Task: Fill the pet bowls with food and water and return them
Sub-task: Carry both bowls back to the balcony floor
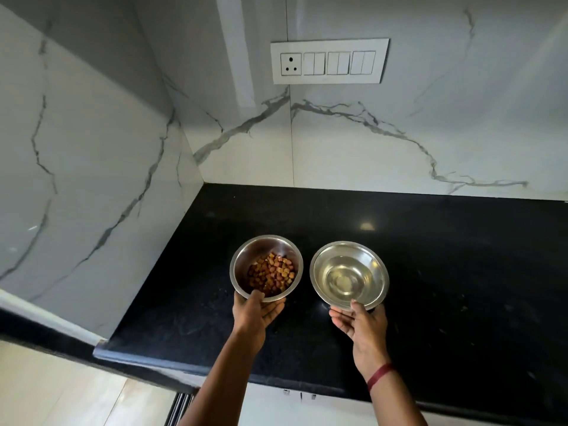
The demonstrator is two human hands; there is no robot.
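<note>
The steel food bowl (261,247), part-filled with kibble (272,273), is gripped at its six o'clock rim by the left hand (256,312). The water bowl (349,243), at its three o'clock and holding clear water (344,281), is gripped likewise by the right hand (359,321). Whether they rest on the countertop (445,256) cannot be told. The steel is judged light, stiff and slippery, so level carrying is advised.
</note>
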